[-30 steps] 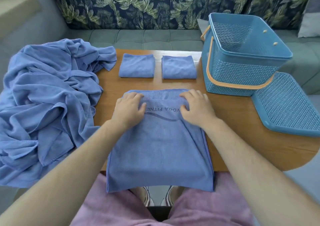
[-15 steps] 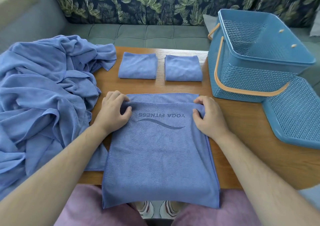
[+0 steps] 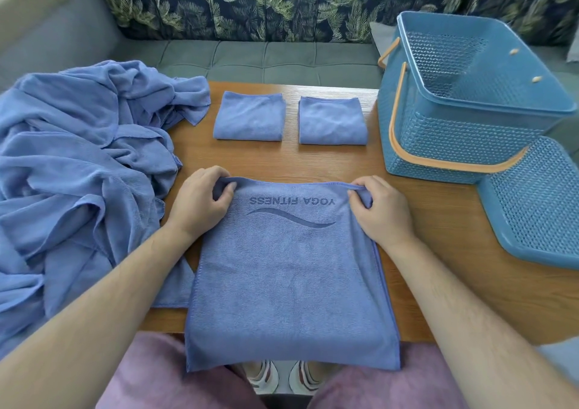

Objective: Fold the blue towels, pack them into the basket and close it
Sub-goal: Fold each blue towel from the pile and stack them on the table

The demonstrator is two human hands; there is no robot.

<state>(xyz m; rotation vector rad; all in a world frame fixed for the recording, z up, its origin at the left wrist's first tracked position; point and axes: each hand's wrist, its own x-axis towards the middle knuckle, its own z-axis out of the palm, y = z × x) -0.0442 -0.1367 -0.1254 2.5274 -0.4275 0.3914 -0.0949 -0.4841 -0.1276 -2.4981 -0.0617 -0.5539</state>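
- Blue terry towel printed YOGA FITNESS lies lower centre, draped over the wooden table's edge.
- Left hand and right hand, flat on it a second ago, now each pinch a far corner: next fold looks imminent.
- Perforated blue basket, upper right, waits open.

bare forearms with fine hair, dusty pink shorts, white sneakers with reddish trim
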